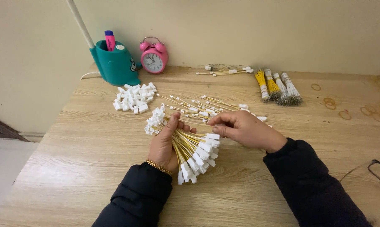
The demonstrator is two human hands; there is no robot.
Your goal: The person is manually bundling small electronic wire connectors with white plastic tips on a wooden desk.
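My left hand (164,145) grips a fanned bunch of short yellow and white wires (192,147) with white plastic connectors on both ends. My right hand (240,128) pinches one connector-tipped wire at the top of that bunch, thumb and fingers closed on it. Just beyond the hands, loose finished wires (198,107) lie spread on the wooden table (93,147). A heap of loose white connectors (133,97) sits to the left of them.
Bundles of bare yellow and white wires (278,89) lie at the back right, with rubber bands (337,107) scattered further right. A teal pen holder (114,63) and a pink alarm clock (154,56) stand by the wall. A dark cable loop (379,170) is at right edge.
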